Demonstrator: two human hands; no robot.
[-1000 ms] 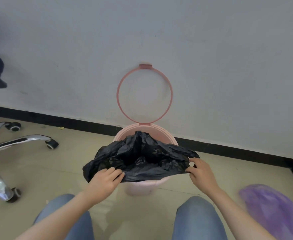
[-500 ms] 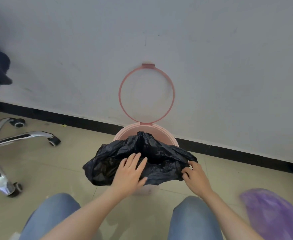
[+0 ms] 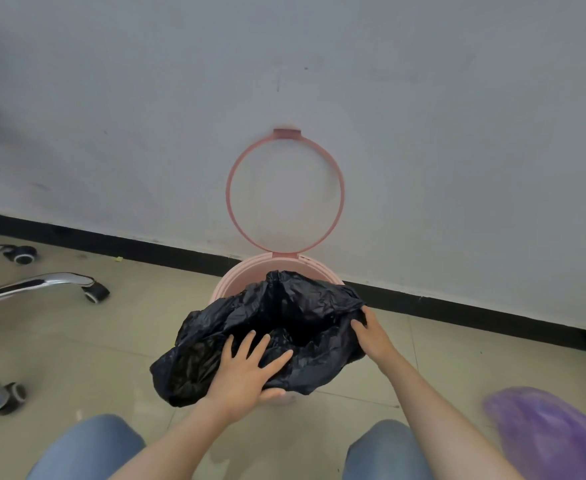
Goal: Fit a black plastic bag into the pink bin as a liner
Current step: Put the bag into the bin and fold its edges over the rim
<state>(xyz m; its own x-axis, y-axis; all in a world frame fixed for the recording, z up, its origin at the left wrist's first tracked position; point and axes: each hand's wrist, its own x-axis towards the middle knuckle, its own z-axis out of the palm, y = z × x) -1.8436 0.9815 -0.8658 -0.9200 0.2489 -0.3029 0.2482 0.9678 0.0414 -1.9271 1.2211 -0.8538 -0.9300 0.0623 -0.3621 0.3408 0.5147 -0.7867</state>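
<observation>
A crumpled black plastic bag point(image 3: 284, 320) lies over the mouth of the pink bin point(image 3: 246, 275), which stands against the wall. Only the bin's back rim and a bit of its base show. Its pink ring lid point(image 3: 285, 192) is flipped up against the wall. My left hand point(image 3: 250, 368) lies flat on the bag's near side with fingers spread, pressing it down. My right hand point(image 3: 371, 334) grips the bag's right edge at the bin's side.
A chrome office-chair base point(image 3: 32, 285) with castors stands on the tiled floor at the left. A purple bag point(image 3: 547, 434) lies at the lower right. My knees in blue jeans point(image 3: 87, 448) frame the bottom. A black skirting strip point(image 3: 146, 247) runs along the wall.
My left hand let go of the bag's left edge, moved to the middle and now presses flat on it. My right hand stays on the right edge. The bag's left flap hangs lower.
</observation>
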